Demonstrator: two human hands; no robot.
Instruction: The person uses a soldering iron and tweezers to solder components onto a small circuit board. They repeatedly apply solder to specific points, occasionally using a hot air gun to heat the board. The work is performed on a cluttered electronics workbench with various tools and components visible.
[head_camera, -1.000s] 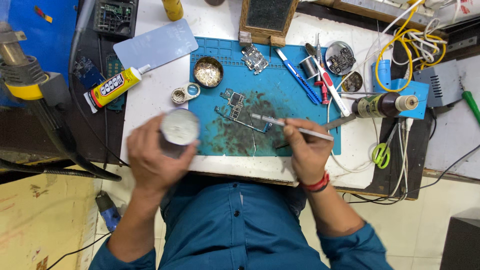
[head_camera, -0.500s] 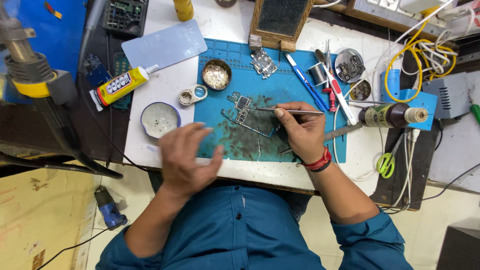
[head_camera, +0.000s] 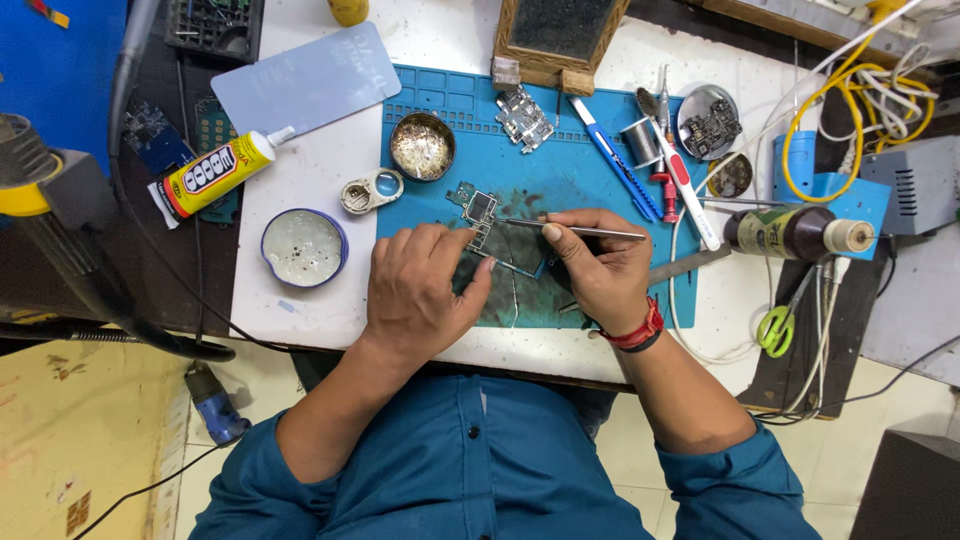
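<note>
A small phone circuit board (head_camera: 483, 215) lies on the blue work mat (head_camera: 560, 180). My left hand (head_camera: 420, 290) rests flat on the mat, its fingertips pressing the board's lower edge. My right hand (head_camera: 600, 265) pinches metal tweezers (head_camera: 575, 229), whose tips point left onto the board. A shallow round tin with a blue rim (head_camera: 303, 247) sits on the white table left of my left hand.
A brass-coloured tin (head_camera: 421, 146), a yellow glue tube (head_camera: 212, 173), a pale glass panel (head_camera: 305, 80), a small metal ring part (head_camera: 370, 190), a blue pen (head_camera: 612, 158), a solder spool (head_camera: 643, 142), a brown bottle (head_camera: 790, 232) and green scissors (head_camera: 775, 330) surround the mat. Yellow and white cables (head_camera: 860, 100) lie at the right.
My left hand set the round tin down on the table and moved right onto the circuit board. My right hand brought the tweezers up to the board.
</note>
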